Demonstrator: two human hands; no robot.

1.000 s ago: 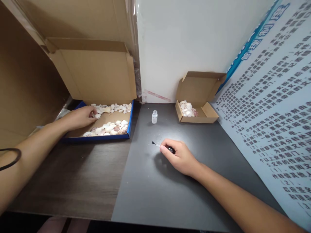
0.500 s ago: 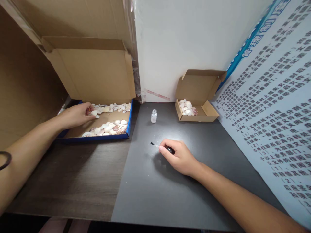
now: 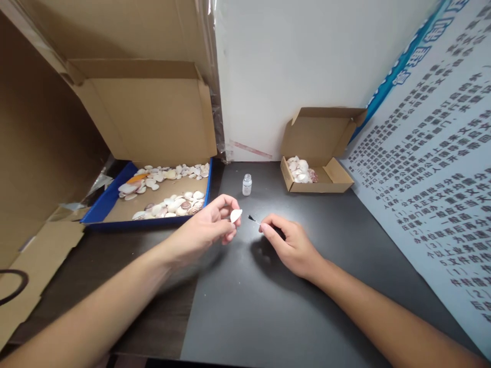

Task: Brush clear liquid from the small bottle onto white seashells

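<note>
My left hand [image 3: 209, 225] is closed on a small white shell [image 3: 236, 215], held up over the dark mat near the middle. My right hand [image 3: 289, 245] pinches a small black brush [image 3: 253, 220] whose bristle tip points left, a short gap from the shell. Behind both hands stands a small clear bottle [image 3: 247, 184] without a cap. To the left lies a blue-edged cardboard tray [image 3: 115, 197] with several shells scattered in it.
A small open cardboard box [image 3: 337, 176] holding several shells sits at the back right. A printed poster [image 3: 429, 168] leans along the right side. Large cardboard panels [image 3: 38, 133] wall in the left and back. A dark mat [image 3: 268, 306] covers the desk's right half.
My left hand left the blue tray and came to the middle with a white shell pinched in it. My right hand with the brush shifted slightly up and right.
</note>
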